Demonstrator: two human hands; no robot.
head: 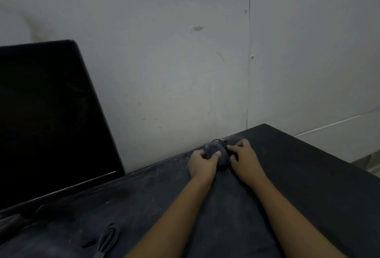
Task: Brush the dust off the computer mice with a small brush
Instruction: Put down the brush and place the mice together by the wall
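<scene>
A dusty dark computer mouse (213,150) lies on the black table (308,175) close to the wall, its cable bunched at its far end. My left hand (202,165) grips the mouse's left side with the thumb on top. My right hand (243,158) rests against its right side, fingers curled around something thin and dark; I cannot tell whether that is the cable or a brush. No brush is clearly visible.
A black monitor (47,118) stands at the left against the grey wall. A coiled dark cable (108,239) lies near the table's front left. The table's right edge (320,148) drops off beside a pale floor.
</scene>
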